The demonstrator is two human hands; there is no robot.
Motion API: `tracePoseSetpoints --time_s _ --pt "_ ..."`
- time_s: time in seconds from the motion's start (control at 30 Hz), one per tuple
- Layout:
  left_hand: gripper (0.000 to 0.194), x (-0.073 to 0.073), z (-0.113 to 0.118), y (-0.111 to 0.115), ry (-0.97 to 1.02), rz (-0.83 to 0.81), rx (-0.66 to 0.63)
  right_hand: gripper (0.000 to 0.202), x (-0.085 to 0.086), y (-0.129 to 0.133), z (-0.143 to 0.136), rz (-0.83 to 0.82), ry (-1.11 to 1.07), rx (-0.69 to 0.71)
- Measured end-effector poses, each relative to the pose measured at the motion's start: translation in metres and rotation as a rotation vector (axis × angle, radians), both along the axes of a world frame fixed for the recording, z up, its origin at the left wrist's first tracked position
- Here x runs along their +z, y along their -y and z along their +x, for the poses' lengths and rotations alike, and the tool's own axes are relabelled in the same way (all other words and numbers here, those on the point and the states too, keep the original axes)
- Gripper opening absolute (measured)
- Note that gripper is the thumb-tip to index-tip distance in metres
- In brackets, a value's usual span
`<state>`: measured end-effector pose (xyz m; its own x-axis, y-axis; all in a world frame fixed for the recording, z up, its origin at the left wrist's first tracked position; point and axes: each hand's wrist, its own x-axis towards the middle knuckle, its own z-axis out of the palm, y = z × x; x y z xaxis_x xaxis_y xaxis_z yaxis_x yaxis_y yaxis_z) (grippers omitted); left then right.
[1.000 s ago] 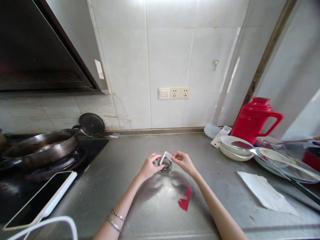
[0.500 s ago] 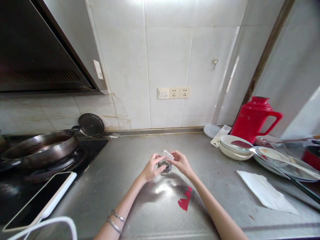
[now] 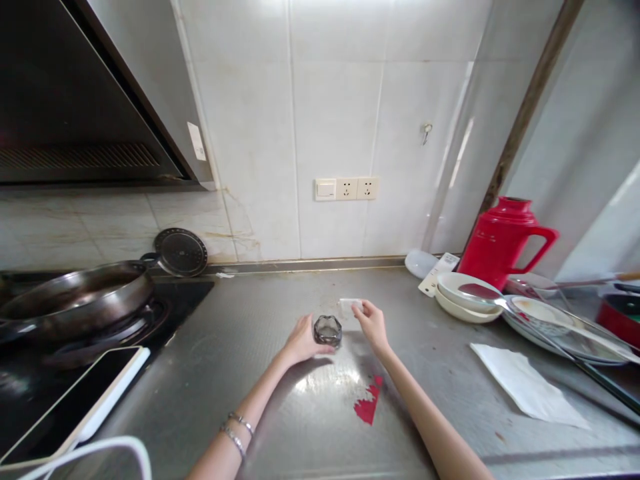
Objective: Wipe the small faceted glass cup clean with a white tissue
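Note:
A small dark glass cup (image 3: pixel 328 331) with a scalloped rim stands upright on the steel counter (image 3: pixel 280 427). My left hand (image 3: pixel 301 341) is curved around the cup's left and near side, thumb in front and fingers apart. To the right and a little beyond the cup, my right hand (image 3: pixel 371 322) pinches a small white, partly see-through square (image 3: pixel 349 307) between thumb and fingers. A torn red piece (image 3: pixel 367 402) lies flat on the counter, nearer than both hands.
On the left a pan (image 3: pixel 80 300) sits on the stove, with a phone (image 3: pixel 75 407) at the stove's edge. At the right are a red thermos (image 3: pixel 495 243), stacked bowls (image 3: pixel 470 310), plates and a white paper sheet (image 3: pixel 527 383).
My right hand has moved slightly right, taking the white square away from above the cup. My left hand has shifted a little left and down, leaving the cup's rim uncovered.

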<state>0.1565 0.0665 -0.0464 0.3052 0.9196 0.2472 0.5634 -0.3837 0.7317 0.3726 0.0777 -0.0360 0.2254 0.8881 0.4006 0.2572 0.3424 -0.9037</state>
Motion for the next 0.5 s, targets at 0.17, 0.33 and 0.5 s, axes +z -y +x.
tracePoseSetpoints --time_s 0.17,0.33,0.5 --pt "0.084 -0.006 0.005 -0.01 -0.042 0.057 0.01 0.062 -0.004 0.0 -0.005 0.005 0.011 -0.004" --pt "0.083 -0.01 0.008 -0.014 -0.037 0.016 -0.017 0.062 -0.007 -0.001 -0.008 0.007 0.028 0.006" --pt "0.064 -0.006 0.012 -0.013 0.042 0.042 -0.049 0.051 -0.002 0.005 -0.013 0.036 0.081 0.002"
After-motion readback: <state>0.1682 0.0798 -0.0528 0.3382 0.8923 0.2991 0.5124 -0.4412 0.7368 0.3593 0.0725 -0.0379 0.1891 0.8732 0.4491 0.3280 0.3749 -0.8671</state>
